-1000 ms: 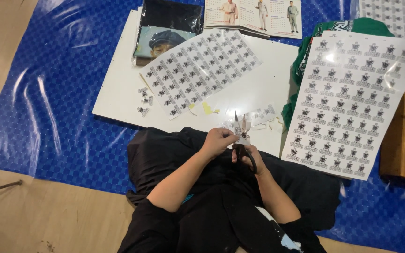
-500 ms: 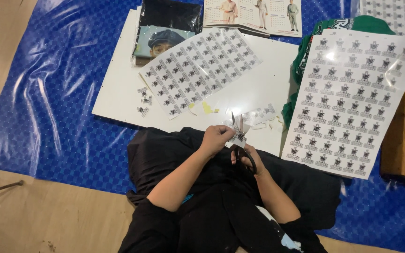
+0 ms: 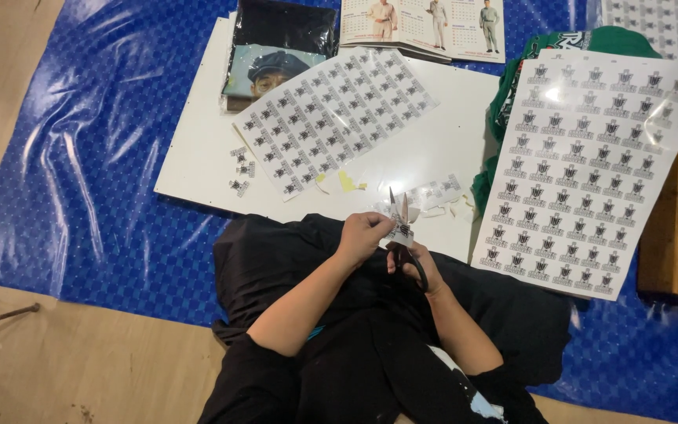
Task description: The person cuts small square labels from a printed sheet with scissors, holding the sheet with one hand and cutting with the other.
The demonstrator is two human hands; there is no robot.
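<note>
From the head view, no container showed; glossy sticker sheets (image 3: 331,118) lay on a flat white board (image 3: 198,157) over blue plastic. The left hand (image 3: 364,235) pinched a small sticker (image 3: 402,229) above the lap. The right hand (image 3: 411,263), fingers curled through the handles, worked scissors (image 3: 399,210) with blades parted.

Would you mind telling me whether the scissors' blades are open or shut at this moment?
Open: the scissors in the right hand show two blade tips parted in a V, above the small paper piece the left hand holds.
</note>
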